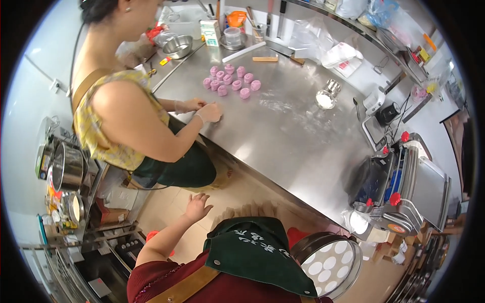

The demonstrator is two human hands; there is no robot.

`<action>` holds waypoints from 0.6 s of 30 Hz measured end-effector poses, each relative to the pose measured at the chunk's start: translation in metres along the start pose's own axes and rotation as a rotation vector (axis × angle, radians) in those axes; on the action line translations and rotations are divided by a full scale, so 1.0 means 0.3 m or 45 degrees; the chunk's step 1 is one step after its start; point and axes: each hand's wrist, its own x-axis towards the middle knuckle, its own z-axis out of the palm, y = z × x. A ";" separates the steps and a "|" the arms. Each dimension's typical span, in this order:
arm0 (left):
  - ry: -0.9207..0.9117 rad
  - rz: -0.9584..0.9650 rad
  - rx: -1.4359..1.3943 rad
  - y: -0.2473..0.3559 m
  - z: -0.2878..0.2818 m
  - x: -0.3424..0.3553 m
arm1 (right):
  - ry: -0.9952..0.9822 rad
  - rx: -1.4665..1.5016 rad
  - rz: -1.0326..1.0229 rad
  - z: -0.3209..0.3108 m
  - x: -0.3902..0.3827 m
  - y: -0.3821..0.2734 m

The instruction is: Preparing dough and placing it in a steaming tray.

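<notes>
Steel table (293, 136); co-worker (126, 113) at its left edge, partly blocking the approach there. Left hand (198, 207) short of the table's near edge, fingers spread, holding nothing; right hand unseen, grip untellable. Pink dough rolls (227, 79) on the table's far-left part, clustered presumably to spare working room; powder tin (332, 88) toward its right.

The metal table (288, 156) looks smooth and glossy, the dough pieces (228, 79) matt, the apron (247, 260) matt cloth.

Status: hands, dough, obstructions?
Left hand open, empty; right hand out of view. Pink dough pieces grouped on steel table. Co-worker's gloved hands at table edge, between left hand and dough.
</notes>
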 end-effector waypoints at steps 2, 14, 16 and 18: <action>0.024 0.125 -0.166 0.068 -0.038 0.120 | 0.007 -0.032 0.034 0.006 0.004 0.027; 0.020 0.065 -0.284 0.311 -0.011 0.256 | 0.204 0.460 0.702 -0.261 0.391 0.457; -0.036 -0.021 -0.292 0.343 -0.024 0.280 | 0.480 0.366 0.618 -0.260 0.509 0.544; -0.035 -0.044 -0.376 0.362 -0.015 0.335 | 0.496 0.405 0.608 -0.247 0.648 0.605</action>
